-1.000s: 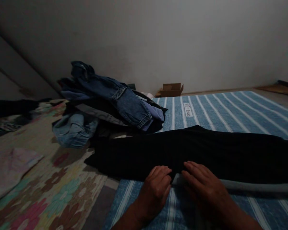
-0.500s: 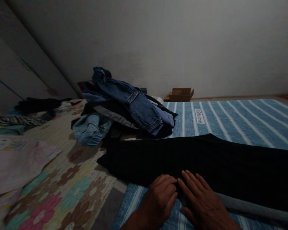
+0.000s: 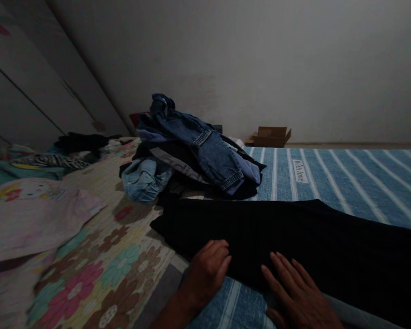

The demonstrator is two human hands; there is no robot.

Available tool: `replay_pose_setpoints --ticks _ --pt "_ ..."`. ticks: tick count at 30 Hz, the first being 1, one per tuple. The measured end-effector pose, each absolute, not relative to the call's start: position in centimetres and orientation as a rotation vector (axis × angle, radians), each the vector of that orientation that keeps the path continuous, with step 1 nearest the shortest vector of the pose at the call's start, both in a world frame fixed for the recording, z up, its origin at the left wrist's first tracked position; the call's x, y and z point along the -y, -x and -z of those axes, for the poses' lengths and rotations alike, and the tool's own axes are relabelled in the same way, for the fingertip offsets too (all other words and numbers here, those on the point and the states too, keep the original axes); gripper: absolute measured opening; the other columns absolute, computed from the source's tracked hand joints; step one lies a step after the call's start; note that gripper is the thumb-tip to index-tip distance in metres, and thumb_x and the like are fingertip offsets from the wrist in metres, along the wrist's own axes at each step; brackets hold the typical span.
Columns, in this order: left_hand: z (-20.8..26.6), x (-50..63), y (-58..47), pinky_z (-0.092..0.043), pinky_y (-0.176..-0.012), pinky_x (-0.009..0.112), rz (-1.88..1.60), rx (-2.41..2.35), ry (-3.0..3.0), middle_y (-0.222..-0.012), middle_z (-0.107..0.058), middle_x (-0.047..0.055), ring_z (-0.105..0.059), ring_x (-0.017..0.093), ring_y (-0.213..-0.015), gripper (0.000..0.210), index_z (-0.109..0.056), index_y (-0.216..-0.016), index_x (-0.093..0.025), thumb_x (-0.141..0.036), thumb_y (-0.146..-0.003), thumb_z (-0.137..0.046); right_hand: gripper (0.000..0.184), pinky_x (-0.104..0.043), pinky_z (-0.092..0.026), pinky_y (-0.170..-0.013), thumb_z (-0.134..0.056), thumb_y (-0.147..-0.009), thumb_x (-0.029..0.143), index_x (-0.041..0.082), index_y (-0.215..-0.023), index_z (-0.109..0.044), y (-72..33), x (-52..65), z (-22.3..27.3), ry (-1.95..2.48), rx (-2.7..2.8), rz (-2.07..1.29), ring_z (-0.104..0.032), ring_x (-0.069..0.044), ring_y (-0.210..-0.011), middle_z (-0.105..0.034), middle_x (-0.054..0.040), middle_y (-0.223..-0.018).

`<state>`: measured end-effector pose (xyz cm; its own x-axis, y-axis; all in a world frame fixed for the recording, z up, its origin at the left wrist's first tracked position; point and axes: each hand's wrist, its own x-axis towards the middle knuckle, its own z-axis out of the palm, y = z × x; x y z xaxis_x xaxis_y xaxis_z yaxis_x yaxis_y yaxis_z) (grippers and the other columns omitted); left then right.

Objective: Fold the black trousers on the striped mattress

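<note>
Holds the right hand (image 3: 296, 292) open and palm down, with fingers extended over the near edge of a long black garment (image 3: 253, 228). Keeps the left hand (image 3: 205, 272) loosely curled at the same edge, farther left; cannot tell whether any fabric is pinched there. Shows a grey strip (image 3: 349, 311) along the garment's near edge, right of the right hand. Spreads, as a garment, lengthwise over the blue striped cloth (image 3: 332, 176), with the left end reaching the floral sheet (image 3: 121, 265). Includes, just behind that end, a clothes heap (image 3: 192, 160) topped by a dark blue denim garment (image 3: 198, 141), with light blue denim (image 3: 145, 178) at the heap's left foot. Includes also a pink printed garment (image 3: 37, 219) at far left and an open cardboard box (image 3: 270, 137) near the wall (image 3: 311, 68).
</note>
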<state>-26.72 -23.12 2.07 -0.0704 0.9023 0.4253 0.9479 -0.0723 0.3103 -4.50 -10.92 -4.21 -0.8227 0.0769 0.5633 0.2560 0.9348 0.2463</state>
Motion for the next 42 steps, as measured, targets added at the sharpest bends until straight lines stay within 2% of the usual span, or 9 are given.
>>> replay_pose_setpoints --ticks 9,22,26,29,32,35,37,40,42 --pt "-2.0 23.4 28.1 -0.051 -0.071 0.027 0.742 2.240 1.942 -0.083 -0.060 0.003 -0.059 0.015 -0.078 0.015 -0.056 -0.088 -0.019 -0.014 -0.089 -0.042 0.052 -0.042 -0.035 -0.093 -0.050 -0.084 0.042 0.019 -0.131 -0.049 4.3 10.8 4.5 0.230 2.521 0.359 -0.050 -0.029 -0.117 -0.054 -0.0158 -0.129" --pt "-3.2 23.2 29.8 -0.050 -0.071 0.028 0.647 2.430 1.669 -0.084 -0.060 0.003 -0.061 0.016 -0.078 0.008 -0.056 -0.082 -0.018 -0.014 -0.085 -0.050 0.053 -0.043 -0.035 -0.096 -0.050 -0.086 0.042 0.020 -0.135 -0.045 3.9 11.3 3.8 0.277 2.600 0.259 -0.046 -0.029 -0.123 -0.049 -0.0151 -0.135" --pt "-4.0 21.1 28.1 -0.050 -0.081 0.032 0.685 2.351 1.707 -0.089 -0.062 0.006 -0.060 0.019 -0.088 0.006 -0.058 -0.084 -0.016 -0.013 -0.085 -0.053 0.050 -0.043 -0.034 -0.096 -0.047 -0.087 0.040 0.018 -0.133 -0.047 3.8 11.2 4.1 0.243 2.573 0.287 -0.047 -0.029 -0.122 -0.051 -0.0165 -0.133" --pt "-4.3 18.5 26.7 -0.049 -0.089 0.035 0.718 2.259 1.858 -0.102 -0.064 0.009 -0.059 0.020 -0.099 0.003 -0.060 -0.086 -0.015 -0.015 -0.083 -0.058 0.047 -0.043 -0.034 -0.094 -0.046 -0.087 0.038 0.018 -0.129 -0.050 3.9 11.0 4.4 0.215 2.534 0.307 -0.050 -0.029 -0.118 -0.054 -0.0163 -0.130" --pt "-4.2 15.9 25.9 -0.044 -0.099 0.038 0.633 2.266 2.000 -0.122 -0.059 0.013 -0.054 0.023 -0.115 0.016 -0.061 -0.097 -0.013 -0.023 -0.084 -0.061 0.046 -0.043 -0.035 -0.092 -0.046 -0.086 0.038 0.018 -0.127 -0.052 4.0 10.7 4.7 0.182 2.495 0.334 -0.053 -0.030 -0.113 -0.056 -0.0164 -0.126" --pt "-3.6 14.5 26.1 -0.032 -0.108 0.048 0.447 2.390 2.041 -0.141 -0.044 0.017 -0.036 0.029 -0.133 0.044 -0.054 -0.119 -0.011 -0.038 -0.084 -0.061 0.045 -0.042 -0.036 -0.089 -0.046 -0.085 0.039 0.017 -0.122 -0.056 4.2 10.4 4.9 0.144 2.444 0.360 -0.056 -0.029 -0.108 -0.060 -0.0168 -0.120" --pt "-2.9 14.3 26.5 -0.023 -0.111 0.054 0.346 2.495 2.011 -0.148 -0.033 0.018 -0.024 0.030 -0.139 0.060 -0.045 -0.131 -0.011 -0.049 -0.087 -0.053 0.045 -0.042 -0.036 -0.088 -0.047 -0.084 0.040 0.018 -0.121 -0.056 4.4 10.3 5.0 0.144 2.427 0.364 -0.056 -0.029 -0.107 -0.061 -0.0160 -0.118" --pt "-2.1 14.8 27.3 -0.016 -0.112 0.056 0.256 2.616 1.972 -0.152 -0.024 0.017 -0.015 0.029 -0.142 0.068 -0.034 -0.140 -0.012 -0.057 -0.090 -0.040 0.047 -0.040 -0.037 -0.088 -0.048 -0.083 0.042 0.020 -0.124 -0.055 4.5 10.1 5.0 0.142 2.431 0.403 -0.055 -0.028 -0.108 -0.061 -0.0140 -0.119" --pt "-2.0 15.1 27.7 -0.015 -0.112 0.056 0.207 2.665 1.957 -0.153 -0.021 0.016 -0.013 0.029 -0.142 0.069 -0.032 -0.142 -0.014 -0.059 -0.090 -0.037 0.048 -0.040 -0.037 -0.089 -0.049 -0.082 0.042 0.020 -0.125 -0.054 4.6 10.1 4.8 0.134 2.436 0.440 -0.055 -0.028 -0.108 -0.062 -0.0136 -0.117"
